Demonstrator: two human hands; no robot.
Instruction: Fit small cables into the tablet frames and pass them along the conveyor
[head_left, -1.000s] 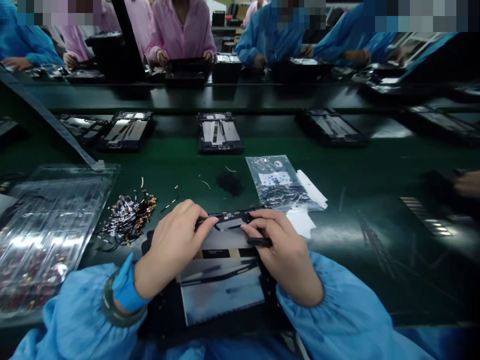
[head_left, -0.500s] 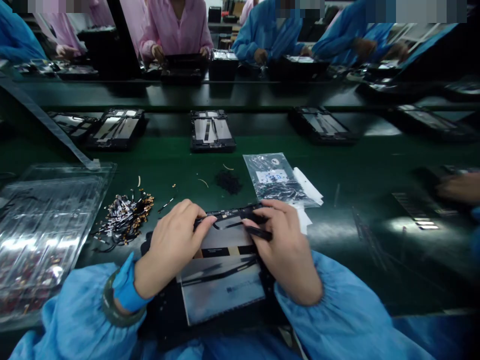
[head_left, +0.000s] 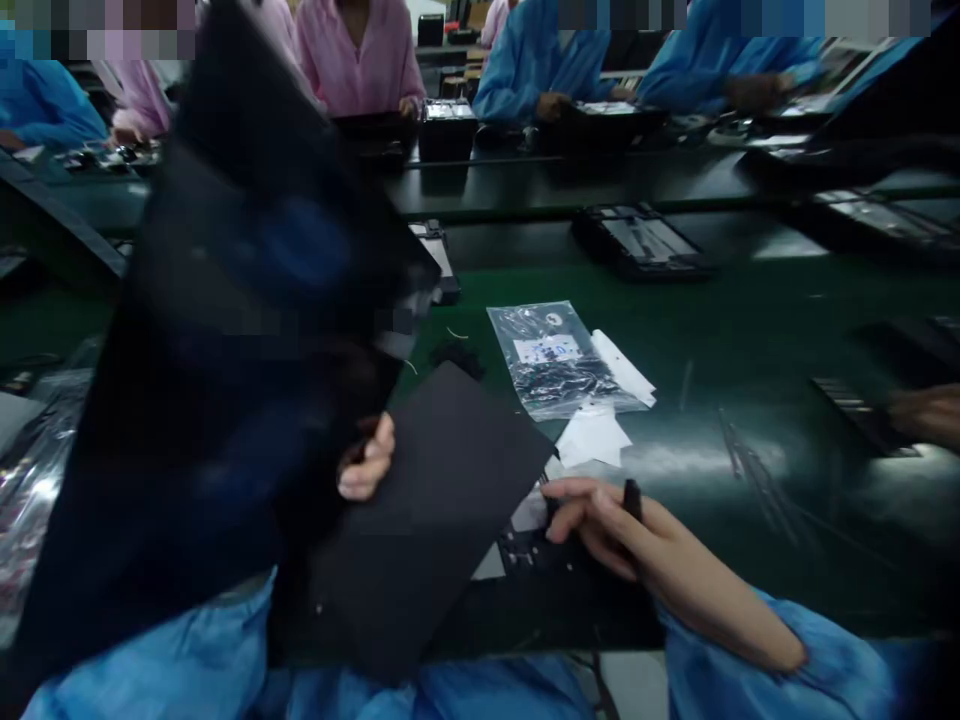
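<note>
A large glossy black panel, like a tablet screen, stands raised and tilted on the left, smeared by motion. My left hand is closed on its right edge; only some fingers show. A matte dark grey sheet lies slanted beside it, partly over an opened tablet body. My right hand reaches with its fingertips to that body's right side. A short black stick-like tool is tucked in this hand, its kind not clear.
A clear bag and white paper pieces lie ahead. More opened tablets sit along the bench behind. Clear plastic trays are at left. Another person's hand is at far right; co-workers sit opposite.
Both hands were on the tablet body's far edge. Now the left has raised the glossy panel on the left, the grey sheet has come into view, and the right has moved right and lower.
</note>
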